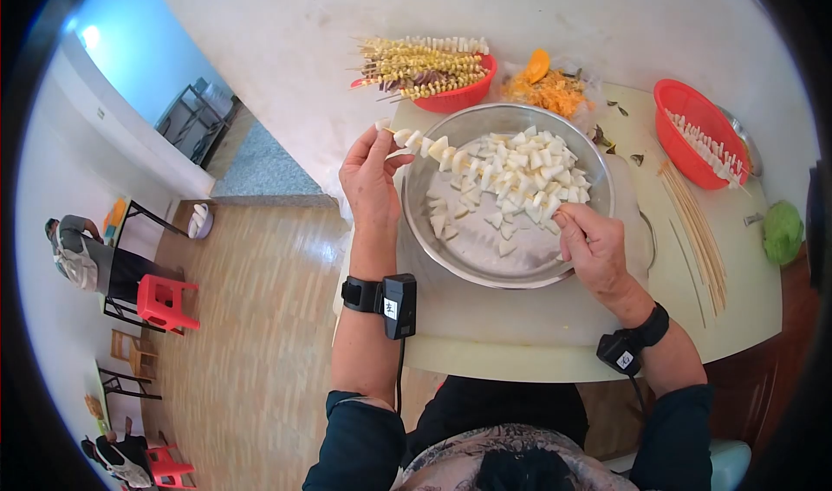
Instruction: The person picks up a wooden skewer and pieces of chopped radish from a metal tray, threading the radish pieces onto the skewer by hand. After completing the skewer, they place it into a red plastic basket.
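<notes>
My left hand pinches one end of a bamboo skewer threaded with white wedge-shaped pieces, above the left rim of a wide metal basin. Low over the basin's right side, my right hand is closed, its thumb and fingers around the skewer's other end. The skewer's middle is hard to tell from the loose white pieces behind it. Those pieces are heaped toward the back right of the basin, with a few scattered on its bare bottom.
Filled skewers lie on a red basket; another red basket holds white skewers. Orange shreds sit behind the basin. Bare bamboo skewers and a green cabbage are right. Two people work far left near red stools.
</notes>
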Demonstrator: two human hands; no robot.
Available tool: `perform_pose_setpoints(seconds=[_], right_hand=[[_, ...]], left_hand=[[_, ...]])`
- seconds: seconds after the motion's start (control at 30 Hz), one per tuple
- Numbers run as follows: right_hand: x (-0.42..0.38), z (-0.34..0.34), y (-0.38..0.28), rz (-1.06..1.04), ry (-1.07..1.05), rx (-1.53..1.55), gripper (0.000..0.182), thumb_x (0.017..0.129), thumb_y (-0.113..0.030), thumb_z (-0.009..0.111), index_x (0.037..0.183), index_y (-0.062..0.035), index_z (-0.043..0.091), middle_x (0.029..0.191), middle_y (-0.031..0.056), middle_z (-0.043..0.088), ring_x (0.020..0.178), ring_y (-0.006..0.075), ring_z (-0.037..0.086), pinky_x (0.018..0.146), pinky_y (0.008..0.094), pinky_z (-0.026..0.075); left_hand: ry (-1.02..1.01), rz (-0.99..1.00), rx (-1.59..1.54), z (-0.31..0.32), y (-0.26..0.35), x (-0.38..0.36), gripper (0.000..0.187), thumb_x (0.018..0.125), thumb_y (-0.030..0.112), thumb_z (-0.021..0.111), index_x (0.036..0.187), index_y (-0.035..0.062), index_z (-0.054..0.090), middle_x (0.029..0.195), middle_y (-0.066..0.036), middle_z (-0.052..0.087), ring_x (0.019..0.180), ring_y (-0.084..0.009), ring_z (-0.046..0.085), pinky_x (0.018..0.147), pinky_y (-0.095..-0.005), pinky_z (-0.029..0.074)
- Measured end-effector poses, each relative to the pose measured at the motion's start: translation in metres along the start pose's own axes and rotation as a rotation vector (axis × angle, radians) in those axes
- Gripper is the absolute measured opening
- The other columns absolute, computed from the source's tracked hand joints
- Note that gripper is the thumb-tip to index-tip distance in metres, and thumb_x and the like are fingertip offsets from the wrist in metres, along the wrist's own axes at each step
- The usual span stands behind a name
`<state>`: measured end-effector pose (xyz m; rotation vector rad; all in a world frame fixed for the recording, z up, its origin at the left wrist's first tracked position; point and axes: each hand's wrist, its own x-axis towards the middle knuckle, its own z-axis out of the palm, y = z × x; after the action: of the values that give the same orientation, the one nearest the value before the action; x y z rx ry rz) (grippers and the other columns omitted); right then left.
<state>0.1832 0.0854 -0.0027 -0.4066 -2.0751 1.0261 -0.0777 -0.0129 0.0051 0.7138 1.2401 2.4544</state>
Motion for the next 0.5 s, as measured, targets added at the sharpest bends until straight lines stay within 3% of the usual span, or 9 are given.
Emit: perform_pose_setpoints(seconds=[0.23, 0.5], right_hand=[[0.0, -0.0001, 0.0006, -0.002, 0.001, -0.04, 0.005, 0.087, -0.004, 0.057, 0.087, 0.0006, 0.06, 0.054, 0.0076, 0.051, 0.044, 0.0137, 0.048, 0.045, 0.026, 0.039], [0.0001, 0.0002, 0.0027, -0.032, 0.008, -0.078, 0.005, 0.085, -0.004, 0.058, 0.086, 0.0006, 0.059, 0.058, 0.0114, 0.052, 0.047, 0.0197, 0.049, 0.047, 0.0284, 0.04]], left_hand=[[0.024, 0.079, 0.06, 0.0011, 0.0, -0.0004, 0.02, 0.087, 0.008, 0.06, 0.104, -0.0021, 0.061, 0.086, -0.006, 0.063, 0.073, -0.0109, 0.06, 0.059, -0.0251, 0.055], [0.089, 0.243, 0.379, 0.0044, 0.0022, -0.0022, 0.024, 0.086, 0.008, 0.062, 0.107, -0.0039, 0.062, 0.086, -0.007, 0.063, 0.066, -0.0098, 0.059, 0.058, -0.0243, 0.054]])
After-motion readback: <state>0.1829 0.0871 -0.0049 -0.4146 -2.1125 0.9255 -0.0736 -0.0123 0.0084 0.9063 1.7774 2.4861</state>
